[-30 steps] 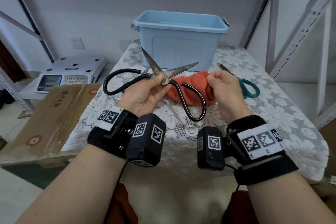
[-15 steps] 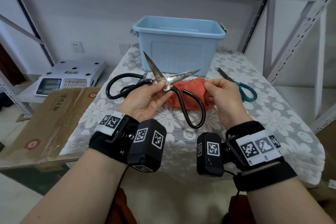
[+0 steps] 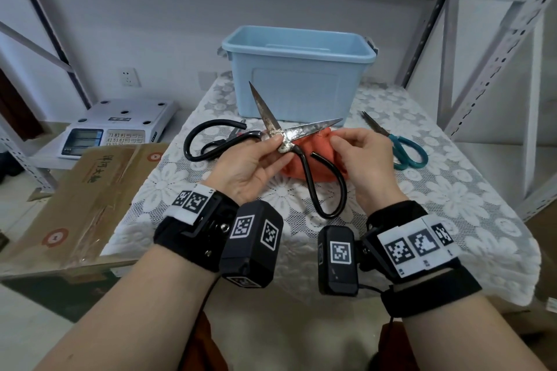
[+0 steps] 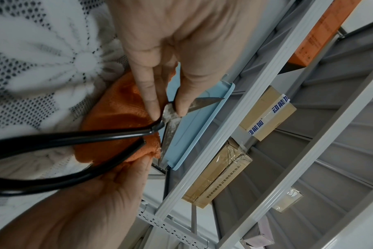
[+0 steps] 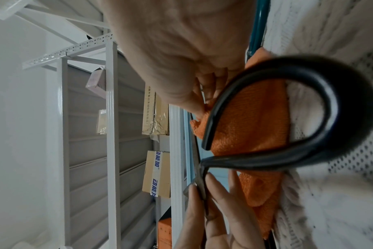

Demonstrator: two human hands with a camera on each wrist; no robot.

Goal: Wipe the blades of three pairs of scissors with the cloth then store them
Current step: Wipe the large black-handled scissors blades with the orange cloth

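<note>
Over the lace-covered table [image 3: 452, 190], my left hand [image 3: 247, 166] pinches the black scissors [image 3: 289, 144] at their pivot, blades spread; my right hand [image 3: 364, 156] grips the orange cloth [image 3: 313, 141].

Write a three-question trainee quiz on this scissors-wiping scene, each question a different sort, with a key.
1. True or false: the large black-handled scissors are held with their blades spread apart.
2. Multiple choice: the left hand pinches the large scissors at A) a blade tip, B) the pivot, C) the end of a handle loop.
3. Fill in: the right hand holds the orange ____, behind the scissors.

Other things in view, for reference: the teal-handled scissors lie on the lace tablecloth, and the blue bin stands behind.

Key: 1 true; 2 B; 3 cloth.
</note>
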